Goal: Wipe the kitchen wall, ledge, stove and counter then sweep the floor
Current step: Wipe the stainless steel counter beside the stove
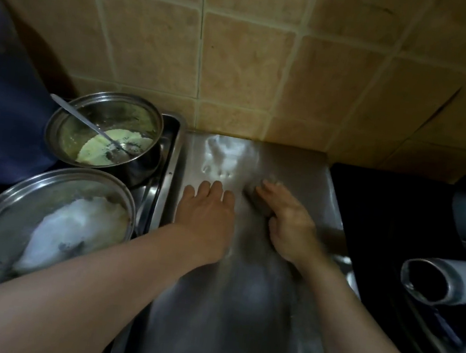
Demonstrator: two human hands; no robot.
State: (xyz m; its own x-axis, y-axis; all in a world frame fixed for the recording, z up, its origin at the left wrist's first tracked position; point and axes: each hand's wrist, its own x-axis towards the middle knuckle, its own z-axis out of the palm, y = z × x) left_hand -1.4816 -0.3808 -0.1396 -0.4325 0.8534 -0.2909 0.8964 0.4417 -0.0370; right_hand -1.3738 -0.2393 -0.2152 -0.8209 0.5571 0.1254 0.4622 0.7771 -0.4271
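A wet stainless steel counter point(239, 309) runs from the tiled wall point(239, 68) toward me. My left hand point(206, 217) lies flat on it, fingers straight and pointing at the wall. Just to its right, my right hand point(287, 224) presses a dark scrubbing pad point(255, 198) against the steel; the pad is mostly hidden under my fingers and blurred. Foamy smears point(223, 151) sit on the counter near the wall.
To the left, a sink point(171, 145) holds a steel pot point(105, 128) with yellowish residue and a spoon point(86, 121), and a steel pan point(43, 229) with white foam. To the right is a dark stove top point(381, 224) with a pan handle point(433, 280).
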